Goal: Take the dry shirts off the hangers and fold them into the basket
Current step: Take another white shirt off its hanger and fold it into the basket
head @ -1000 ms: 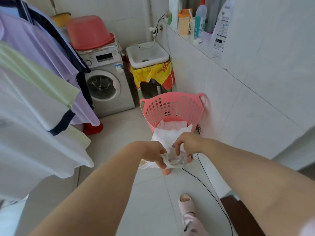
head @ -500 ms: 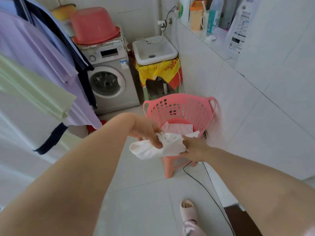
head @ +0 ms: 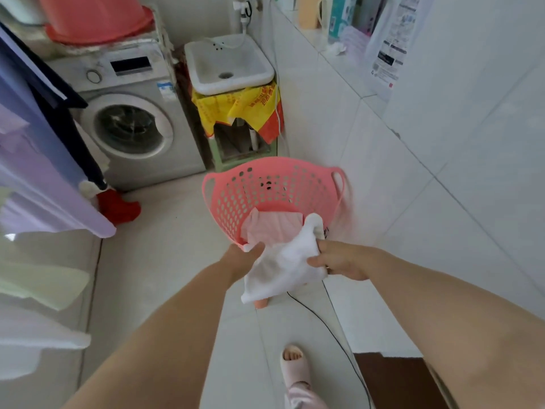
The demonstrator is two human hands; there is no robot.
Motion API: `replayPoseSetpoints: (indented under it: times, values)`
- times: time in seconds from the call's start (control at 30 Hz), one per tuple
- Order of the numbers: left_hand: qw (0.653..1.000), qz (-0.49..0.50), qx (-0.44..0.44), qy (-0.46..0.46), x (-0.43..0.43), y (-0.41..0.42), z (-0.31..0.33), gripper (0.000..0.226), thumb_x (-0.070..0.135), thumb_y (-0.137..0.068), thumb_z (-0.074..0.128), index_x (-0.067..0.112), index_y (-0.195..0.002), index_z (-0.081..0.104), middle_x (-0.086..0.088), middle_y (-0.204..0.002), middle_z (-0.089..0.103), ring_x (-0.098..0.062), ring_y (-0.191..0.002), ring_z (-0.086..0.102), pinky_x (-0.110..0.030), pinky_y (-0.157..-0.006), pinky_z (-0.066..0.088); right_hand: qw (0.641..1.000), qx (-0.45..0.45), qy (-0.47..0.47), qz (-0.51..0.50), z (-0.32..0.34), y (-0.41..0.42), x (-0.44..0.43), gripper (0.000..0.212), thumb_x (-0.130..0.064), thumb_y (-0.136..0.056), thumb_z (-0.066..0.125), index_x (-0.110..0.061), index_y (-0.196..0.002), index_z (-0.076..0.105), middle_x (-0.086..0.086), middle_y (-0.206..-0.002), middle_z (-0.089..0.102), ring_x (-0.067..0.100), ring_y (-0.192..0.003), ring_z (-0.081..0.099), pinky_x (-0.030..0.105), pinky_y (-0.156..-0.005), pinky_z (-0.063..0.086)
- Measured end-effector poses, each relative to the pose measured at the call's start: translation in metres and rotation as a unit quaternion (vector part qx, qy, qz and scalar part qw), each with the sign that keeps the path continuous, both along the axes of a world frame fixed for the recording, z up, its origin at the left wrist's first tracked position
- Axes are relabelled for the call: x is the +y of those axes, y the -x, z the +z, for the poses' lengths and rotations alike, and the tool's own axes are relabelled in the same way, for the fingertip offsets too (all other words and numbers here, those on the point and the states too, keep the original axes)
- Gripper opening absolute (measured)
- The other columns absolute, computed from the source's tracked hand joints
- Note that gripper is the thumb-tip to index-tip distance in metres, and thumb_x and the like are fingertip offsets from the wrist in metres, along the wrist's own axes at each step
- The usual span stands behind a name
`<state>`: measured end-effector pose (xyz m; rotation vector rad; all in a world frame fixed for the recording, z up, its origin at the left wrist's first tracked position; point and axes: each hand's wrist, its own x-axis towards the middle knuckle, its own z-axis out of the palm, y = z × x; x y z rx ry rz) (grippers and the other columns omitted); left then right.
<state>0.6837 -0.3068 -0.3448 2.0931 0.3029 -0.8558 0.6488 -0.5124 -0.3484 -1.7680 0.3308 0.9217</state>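
Note:
A folded white shirt (head: pixel 283 267) hangs between both my hands just over the near rim of the pink perforated basket (head: pixel 236 196). My left hand (head: pixel 240 256) grips its left edge, mostly hidden under the cloth. My right hand (head: pixel 339 261) pinches its right edge. A folded pale pink garment (head: pixel 274 228) lies in the basket's bottom. The basket stands on a small pink stool, only a leg (head: pixel 261 304) showing. Several shirts (head: pixel 44 184), lilac, blue, pale green and white, hang along the left.
A grey washing machine (head: pixel 132 125) with a red tub (head: pixel 97 22) on top stands at the back. A white sink (head: pixel 227 63) sits to its right. Bottles line the tiled ledge (head: pixel 339 25) on the right. A black cable (head: pixel 333 326) crosses the floor by my slippered foot (head: pixel 295 364).
I have stepped closer and looked down. Both hands carried the folded white shirt forward and down to the basket's near rim.

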Motion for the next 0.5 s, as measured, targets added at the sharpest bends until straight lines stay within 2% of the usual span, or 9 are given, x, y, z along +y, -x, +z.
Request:
replayPoseSetpoints:
  times: [0.07, 0.13, 0.17, 0.27, 0.37, 0.4, 0.43, 0.5]
  values:
    - [0.997, 0.027, 0.063, 0.023, -0.002, -0.007, -0.005, 0.071, 0.051, -0.095, 0.044, 0.005, -0.147, 0.027, -0.010, -0.149, 0.038, -0.027, -0.136, 0.038, -0.037, -0.104, 0.031, 0.999, 0.020, -0.031, -0.012, 0.000, -0.009, -0.004, 0.032, -0.012, -0.091, 0.056, -0.023, -0.121, 0.056, 0.019, -0.133, 0.056, 0.045, -0.124, 0.049, 0.064, -0.106, 0.032]
    - [0.994, 0.024, 0.104, 0.023, -0.002, -0.013, -0.009, 0.069, 0.053, -0.092, 0.051, 0.006, -0.140, 0.039, -0.012, -0.139, 0.050, -0.030, -0.126, 0.049, -0.040, -0.094, 0.040, 0.997, 0.040, -0.052, -0.039, -0.004, -0.017, -0.008, 0.033, -0.017, -0.093, 0.058, -0.020, -0.125, 0.056, 0.019, -0.129, 0.059, 0.046, -0.119, 0.054, 0.065, -0.104, 0.033]
    - [0.994, 0.027, 0.103, 0.026, -0.001, -0.014, -0.010, 0.064, 0.047, -0.090, 0.057, 0.004, -0.135, 0.045, -0.014, -0.130, 0.056, -0.031, -0.117, 0.055, -0.041, -0.089, 0.045, 0.996, 0.049, -0.058, -0.055, -0.006, -0.019, -0.010, 0.036, -0.020, -0.093, 0.058, -0.018, -0.130, 0.053, 0.020, -0.129, 0.059, 0.046, -0.117, 0.055, 0.064, -0.104, 0.035]
    - [0.996, 0.022, 0.087, -0.007, 0.002, -0.015, -0.019, 0.042, 0.026, -0.089, 0.065, -0.003, -0.116, 0.053, -0.020, -0.106, 0.064, -0.031, -0.089, 0.062, -0.043, -0.084, 0.053, 0.989, 0.086, -0.005, -0.121, -0.015, -0.017, -0.011, 0.040, -0.019, -0.098, 0.051, -0.006, -0.135, 0.045, 0.017, -0.132, 0.057, 0.036, -0.118, 0.057, 0.049, -0.105, 0.042]
    - [0.991, -0.029, 0.122, -0.054, -0.004, -0.007, -0.023, 0.012, 0.016, -0.092, 0.056, 0.008, -0.098, 0.048, -0.012, -0.086, 0.058, -0.026, -0.076, 0.059, -0.038, -0.075, 0.056, 0.981, 0.122, 0.105, -0.112, -0.028, -0.011, -0.004, 0.041, -0.011, -0.096, 0.051, 0.003, -0.133, 0.043, 0.022, -0.122, 0.058, 0.032, -0.100, 0.058, 0.041, -0.090, 0.050]
    - [0.989, -0.030, 0.139, -0.047, -0.007, -0.004, -0.020, 0.007, 0.014, -0.095, 0.051, 0.013, -0.100, 0.047, -0.009, -0.085, 0.056, -0.024, -0.073, 0.057, -0.034, -0.068, 0.054, 0.978, 0.115, 0.143, -0.102, -0.029, -0.011, 0.001, 0.043, -0.009, -0.094, 0.051, 0.003, -0.135, 0.041, 0.021, -0.117, 0.058, 0.032, -0.097, 0.058, 0.040, -0.085, 0.052]
    - [0.988, -0.025, 0.150, -0.029, -0.009, -0.002, -0.017, 0.012, 0.014, -0.096, 0.046, 0.018, -0.107, 0.047, -0.008, -0.088, 0.055, -0.023, -0.074, 0.056, -0.031, -0.063, 0.052, 0.975, 0.093, 0.180, -0.090, -0.030, -0.012, 0.004, 0.049, -0.008, -0.093, 0.051, 0.002, -0.138, 0.034, 0.018, -0.113, 0.055, 0.032, -0.095, 0.058, 0.040, -0.080, 0.054]
    - [0.988, -0.053, 0.146, -0.023, -0.008, -0.004, -0.020, 0.028, 0.011, -0.095, 0.044, 0.022, -0.119, 0.051, -0.010, -0.109, 0.054, -0.027, -0.092, 0.057, -0.034, -0.066, 0.055, 0.967, 0.035, 0.246, -0.047, -0.030, -0.015, 0.006, 0.062, -0.010, -0.091, 0.051, -0.007, -0.144, 0.019, 0.014, -0.108, 0.049, 0.030, -0.093, 0.056, 0.039, -0.077, 0.052]
